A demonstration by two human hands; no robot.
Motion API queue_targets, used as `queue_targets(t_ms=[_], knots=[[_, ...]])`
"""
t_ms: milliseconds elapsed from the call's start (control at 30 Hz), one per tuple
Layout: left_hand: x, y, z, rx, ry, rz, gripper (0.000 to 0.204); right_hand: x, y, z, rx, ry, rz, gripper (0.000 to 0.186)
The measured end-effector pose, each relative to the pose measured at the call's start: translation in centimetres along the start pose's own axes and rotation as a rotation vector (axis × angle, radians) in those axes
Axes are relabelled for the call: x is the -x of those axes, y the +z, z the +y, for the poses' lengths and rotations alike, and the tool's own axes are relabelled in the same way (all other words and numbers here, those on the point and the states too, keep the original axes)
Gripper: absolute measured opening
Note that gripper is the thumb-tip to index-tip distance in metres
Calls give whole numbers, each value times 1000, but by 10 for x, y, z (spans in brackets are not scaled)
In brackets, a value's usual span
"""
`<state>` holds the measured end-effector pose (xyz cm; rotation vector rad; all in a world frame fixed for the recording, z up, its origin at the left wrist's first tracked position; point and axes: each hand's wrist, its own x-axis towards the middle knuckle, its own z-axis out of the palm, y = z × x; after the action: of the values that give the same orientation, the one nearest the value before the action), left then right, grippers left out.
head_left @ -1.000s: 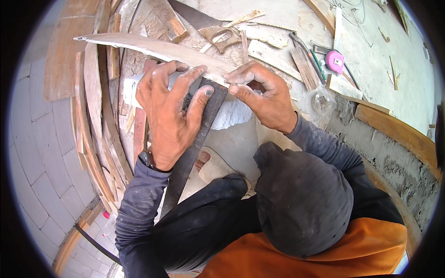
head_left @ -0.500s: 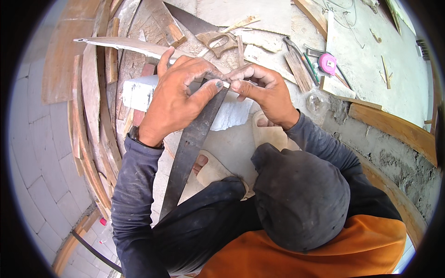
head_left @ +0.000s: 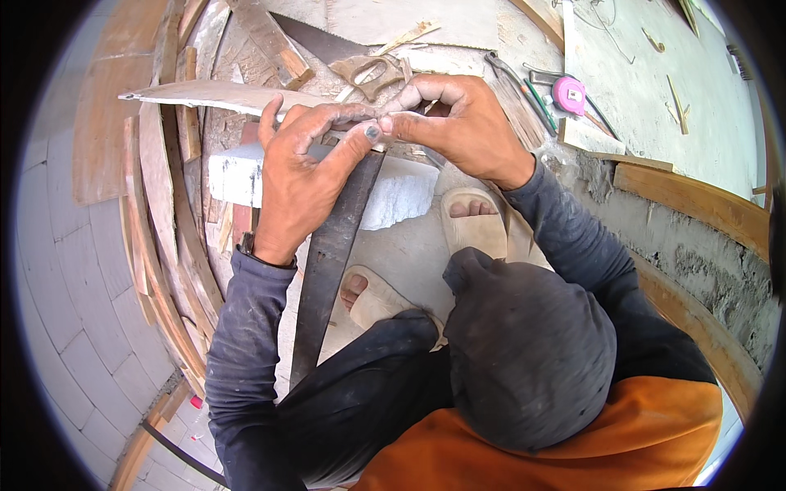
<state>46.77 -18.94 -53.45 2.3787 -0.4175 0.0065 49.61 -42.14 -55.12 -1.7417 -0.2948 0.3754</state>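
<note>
A long, thin pale board (head_left: pixel 205 92) stretches from the upper left to my fingers. My left hand (head_left: pixel 311 176) has its thumb and index closed on the board's near end, middle of view. My right hand (head_left: pixel 458 131) pinches the same end from the right, its fingertips touching those of my left thumb. Their exact grip is partly hidden. A dark, long flat bar (head_left: pixel 332 270) runs diagonally from under that end down toward my knee. A white block (head_left: pixel 397 192) lies beneath, partly hidden by the bar and my left hand.
A handsaw (head_left: pixel 364 75) lies beyond my hands. Pliers (head_left: pixel 520 82), a pink tape measure (head_left: pixel 569 95) and offcuts sit upper right. Several wooden strips (head_left: pixel 168 245) line the left. A timber edge (head_left: pixel 696 200) runs along the right. My sandalled feet are below the bar.
My right hand has moved up and slightly left, and my left fingers have drawn in toward it. The board's far end sits lower in view. More of my right foot shows.
</note>
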Motion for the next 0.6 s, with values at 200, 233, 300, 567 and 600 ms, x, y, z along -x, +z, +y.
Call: queue_targets(t_ms=[200, 233, 300, 567, 600], knots=[[-2, 3, 1, 65, -38, 49, 22, -5, 2, 5, -30, -48, -11, 21], [-2, 5, 1, 72, -43, 71, 22, -7, 4, 7, -27, -66, -40, 21], [-3, 6, 0, 82, -54, 73, 20, -9, 8, 15, -20, -101, -97, 22], [-9, -15, 8, -69, -81, -200, 29, 36, -18, 83, -167, 448, 189, 30], [-10, -17, 11, -83, -93, -205, 31, 51, -20, 106, 9, 397, 212, 32]])
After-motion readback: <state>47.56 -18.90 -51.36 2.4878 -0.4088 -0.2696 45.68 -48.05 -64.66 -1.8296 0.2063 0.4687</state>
